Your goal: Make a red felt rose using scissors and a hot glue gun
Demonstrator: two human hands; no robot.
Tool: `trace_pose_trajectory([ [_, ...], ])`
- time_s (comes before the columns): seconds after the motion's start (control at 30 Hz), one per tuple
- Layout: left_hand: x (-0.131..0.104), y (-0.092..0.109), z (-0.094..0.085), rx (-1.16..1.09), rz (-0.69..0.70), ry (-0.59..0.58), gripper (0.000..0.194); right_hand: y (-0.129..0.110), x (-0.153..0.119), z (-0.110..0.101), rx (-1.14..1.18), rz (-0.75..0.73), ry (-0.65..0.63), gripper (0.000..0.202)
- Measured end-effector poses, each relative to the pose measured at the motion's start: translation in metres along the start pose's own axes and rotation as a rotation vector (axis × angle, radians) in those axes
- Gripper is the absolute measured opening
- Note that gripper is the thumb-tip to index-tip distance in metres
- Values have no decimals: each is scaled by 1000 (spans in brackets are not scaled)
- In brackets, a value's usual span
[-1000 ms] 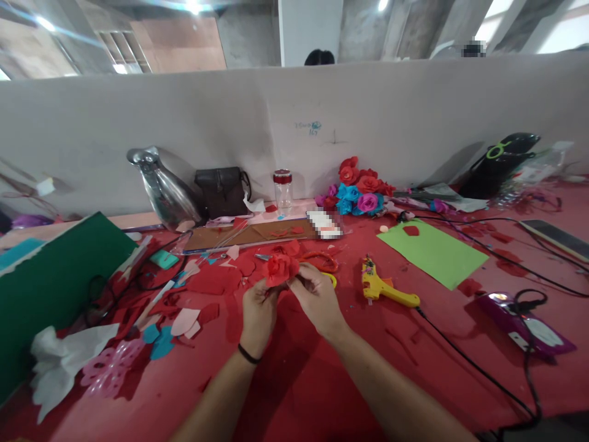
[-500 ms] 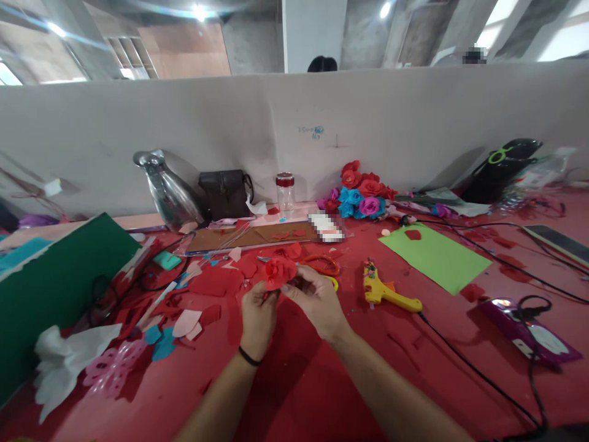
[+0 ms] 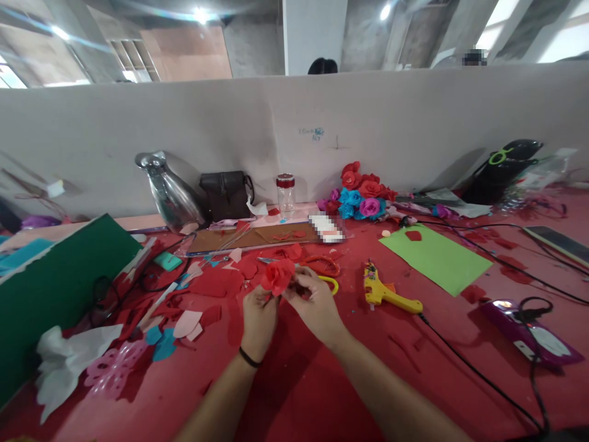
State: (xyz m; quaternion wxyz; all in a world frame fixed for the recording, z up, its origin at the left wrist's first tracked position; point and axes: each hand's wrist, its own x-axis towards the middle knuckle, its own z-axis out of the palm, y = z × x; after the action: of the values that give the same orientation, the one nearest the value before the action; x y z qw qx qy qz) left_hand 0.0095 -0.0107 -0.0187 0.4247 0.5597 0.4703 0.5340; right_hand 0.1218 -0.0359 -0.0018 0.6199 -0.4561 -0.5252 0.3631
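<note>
A red paper flower (image 3: 278,276) is held up between my two hands over the middle of the red table. My left hand (image 3: 260,316) pinches it from below on the left side, a dark band around the wrist. On the right, my right hand (image 3: 315,304) closes thumb and fingers on the flower's lower right edge. Just behind the hands lie scissors with orange and yellow handles (image 3: 332,283), partly covered by my right hand. A yellow glue gun (image 3: 389,296) rests on the table to the right.
Red, pink and blue paper scraps (image 3: 207,282) litter the left side beside a green board (image 3: 69,288). Finished paper flowers (image 3: 361,193) lie by the partition with a glass jar (image 3: 286,195) and a steel jug (image 3: 172,193). A green sheet (image 3: 442,261) and cables lie right.
The flower has turned between my fingers, so its open petals now face the camera more. Both hands stay at nearly the same place.
</note>
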Motion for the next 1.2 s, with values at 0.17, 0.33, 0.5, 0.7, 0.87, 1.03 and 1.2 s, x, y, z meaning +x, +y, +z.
trace_pose_trajectory([
  [0.17, 2, 7, 4, -291, -174, -50, 7, 0, 1, 0, 77, 163, 37, 23],
  [0.33, 4, 6, 7, -560, -295, -92, 17, 3, 7, -4, 186, 268, 96, 19],
  [0.5, 1, 2, 9, -606, -322, -169, 18, 7, 8, -5, 194, 233, 50, 24],
  [0.7, 2, 3, 7, -495, -180, -248, 17, 4, 7, -8, 133, 64, -141, 7],
  [0.87, 1, 3, 5, -410, -111, -290, 20, -1, 7, -11, 61, -9, -152, 8],
  [1.03, 2, 0, 3, -291, -60, -273, 16, -1, 8, -10, -12, -98, -146, 10],
  [1.2, 2, -3, -1, -27, 148, -60, 11, -3, 5, -8, 12, -42, -119, 16],
])
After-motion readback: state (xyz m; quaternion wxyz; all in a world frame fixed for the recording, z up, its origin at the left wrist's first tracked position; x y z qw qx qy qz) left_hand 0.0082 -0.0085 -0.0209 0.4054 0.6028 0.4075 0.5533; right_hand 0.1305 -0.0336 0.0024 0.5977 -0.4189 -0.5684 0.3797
